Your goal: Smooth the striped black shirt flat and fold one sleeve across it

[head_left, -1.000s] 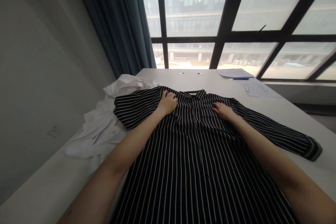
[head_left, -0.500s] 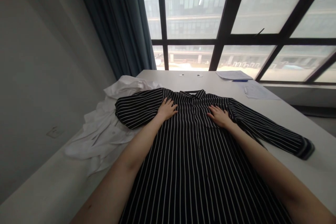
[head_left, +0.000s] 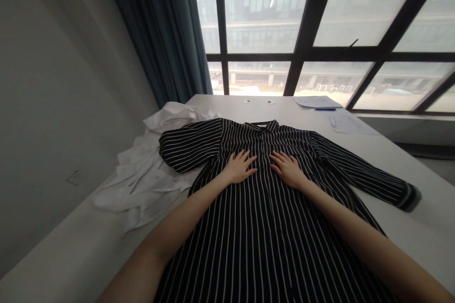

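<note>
A black shirt with thin white stripes [head_left: 263, 227] lies spread face up on a white table [head_left: 401, 161], collar toward the window. My left hand [head_left: 240, 168] rests flat on the chest of the shirt, fingers spread and open. Just to its right, my right hand [head_left: 286, 168] also lies flat and open on the chest. Both hands sit close together near the button line. The shirt's right-side sleeve [head_left: 369, 175] stretches out toward the table's right edge.
A crumpled white garment [head_left: 145, 175] lies at the left, partly under the striped shirt's sleeve. Papers [head_left: 350, 123] and a blue pen [head_left: 325, 109] lie at the far right of the table. A dark curtain [head_left: 167, 33] and large windows stand behind.
Both hands have slid from the shoulders of the shirt down and inward to the middle of the chest, staying flat on the cloth.
</note>
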Tool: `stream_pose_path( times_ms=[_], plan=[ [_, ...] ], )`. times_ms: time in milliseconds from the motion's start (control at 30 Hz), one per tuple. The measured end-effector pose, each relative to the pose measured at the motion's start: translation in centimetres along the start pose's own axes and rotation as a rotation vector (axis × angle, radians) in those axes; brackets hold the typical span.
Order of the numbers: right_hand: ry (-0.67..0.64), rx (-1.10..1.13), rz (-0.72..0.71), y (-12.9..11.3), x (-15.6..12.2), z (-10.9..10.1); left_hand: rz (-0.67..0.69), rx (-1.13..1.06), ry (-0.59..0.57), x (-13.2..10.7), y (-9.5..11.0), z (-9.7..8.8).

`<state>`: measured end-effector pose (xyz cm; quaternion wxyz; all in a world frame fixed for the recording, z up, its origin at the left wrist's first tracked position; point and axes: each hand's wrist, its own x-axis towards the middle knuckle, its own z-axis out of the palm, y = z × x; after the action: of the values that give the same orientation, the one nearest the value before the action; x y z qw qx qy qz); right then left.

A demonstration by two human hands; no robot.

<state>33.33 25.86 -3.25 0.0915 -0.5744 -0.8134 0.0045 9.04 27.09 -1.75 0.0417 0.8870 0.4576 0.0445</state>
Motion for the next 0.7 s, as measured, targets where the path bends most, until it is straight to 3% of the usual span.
stream_pose_path(
  times_ms=[167,433,567,700],
  plan=[
    [0.036,-0.013,0.063,1.6,-1.7,-0.4,-0.022,0.008,0.011,-0.7,-0.8,-0.6],
    [0.032,-0.047,0.314,8.8,-6.4,-0.7,0.027,0.077,0.092,-4.4,-3.4,-0.3],
    [0.105,-0.053,0.269,11.0,-8.1,-1.5,0.037,0.061,0.110,-5.6,-4.4,-0.6],
    [0.257,-0.055,0.087,9.7,-9.7,-2.4,0.060,0.061,0.156,-8.7,-2.5,-1.1]
  ],
)
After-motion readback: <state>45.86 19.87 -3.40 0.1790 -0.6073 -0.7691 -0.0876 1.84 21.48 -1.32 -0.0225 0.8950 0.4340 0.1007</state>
